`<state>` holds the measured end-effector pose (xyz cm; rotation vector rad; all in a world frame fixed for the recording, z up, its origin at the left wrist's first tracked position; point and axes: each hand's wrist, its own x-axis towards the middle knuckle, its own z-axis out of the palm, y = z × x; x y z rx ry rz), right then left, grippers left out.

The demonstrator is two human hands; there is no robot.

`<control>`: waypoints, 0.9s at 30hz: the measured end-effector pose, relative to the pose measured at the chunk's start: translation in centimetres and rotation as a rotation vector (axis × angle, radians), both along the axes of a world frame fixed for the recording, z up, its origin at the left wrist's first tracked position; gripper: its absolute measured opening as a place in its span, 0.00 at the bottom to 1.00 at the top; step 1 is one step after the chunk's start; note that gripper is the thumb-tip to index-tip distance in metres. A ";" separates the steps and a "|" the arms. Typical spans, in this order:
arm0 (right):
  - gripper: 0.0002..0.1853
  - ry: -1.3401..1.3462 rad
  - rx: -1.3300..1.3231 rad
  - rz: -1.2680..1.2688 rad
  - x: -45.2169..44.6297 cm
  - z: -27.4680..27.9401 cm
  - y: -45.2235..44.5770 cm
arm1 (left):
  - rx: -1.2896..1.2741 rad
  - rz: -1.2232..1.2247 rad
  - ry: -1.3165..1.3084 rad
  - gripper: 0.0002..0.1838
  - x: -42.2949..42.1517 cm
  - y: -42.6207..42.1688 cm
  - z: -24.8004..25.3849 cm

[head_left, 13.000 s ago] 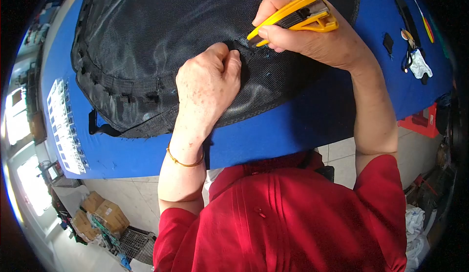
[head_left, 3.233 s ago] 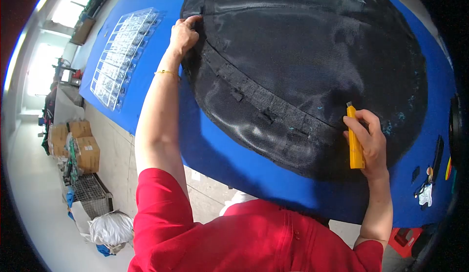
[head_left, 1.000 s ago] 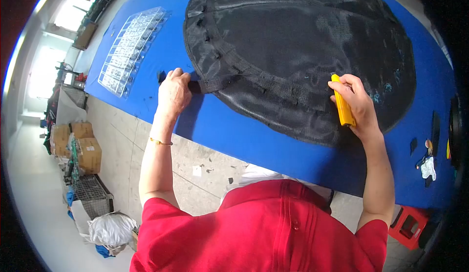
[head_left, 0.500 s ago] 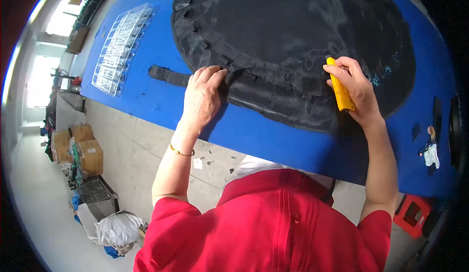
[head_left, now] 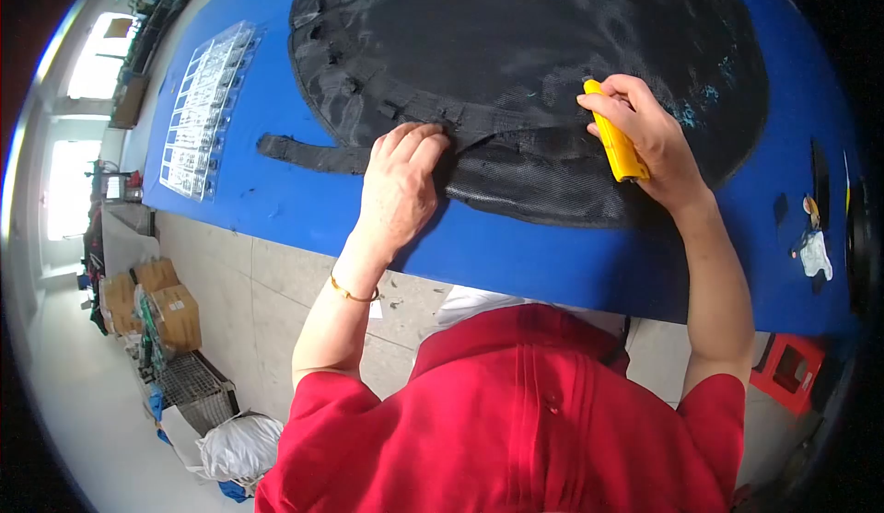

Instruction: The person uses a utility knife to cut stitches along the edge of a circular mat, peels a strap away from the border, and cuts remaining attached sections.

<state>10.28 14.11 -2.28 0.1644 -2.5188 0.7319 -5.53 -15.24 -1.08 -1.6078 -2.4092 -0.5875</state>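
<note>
Strap [head_left: 311, 155] trails from black mat [head_left: 488, 48]

The mat lies on the blue counter [head_left: 525, 257]. The left hand [head_left: 401, 177], at the strap's end a second ago, now rests by the mat's near edge, fingers together, grip unclear. The right hand [head_left: 649, 140] clutches a yellow knife [head_left: 610, 135]. Left of the strap sits a clear tray [head_left: 204, 117], contents unreadable.

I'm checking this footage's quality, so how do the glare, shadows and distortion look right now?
Head view: windows at left are blown out; wide-angle distortion bows the room there, and corners go black; pale sheen streaks the black mesh; dark shadow falls on the blue table, below the yellow utility knife.
</note>
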 end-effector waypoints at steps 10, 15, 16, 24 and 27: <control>0.29 0.021 0.097 0.000 0.0 -0.6 0.4 | 0.067 -0.027 -0.018 0.27 2.6 2.0 1.8; 0.26 -0.016 0.033 -0.032 0.1 -0.5 0.3 | -0.029 -0.117 -0.053 0.15 2.4 2.6 1.4; 0.24 -0.012 0.036 -0.031 0.1 -0.4 0.3 | -0.006 -0.097 -0.044 0.15 2.0 2.0 1.2; 0.23 0.042 -0.019 0.021 -0.1 -0.8 0.7 | -0.056 0.203 -0.125 0.05 -2.2 -3.5 2.2; 0.24 0.059 -0.088 0.041 -0.2 -1.0 0.8 | -0.100 0.203 -0.097 0.05 -3.5 -4.5 2.6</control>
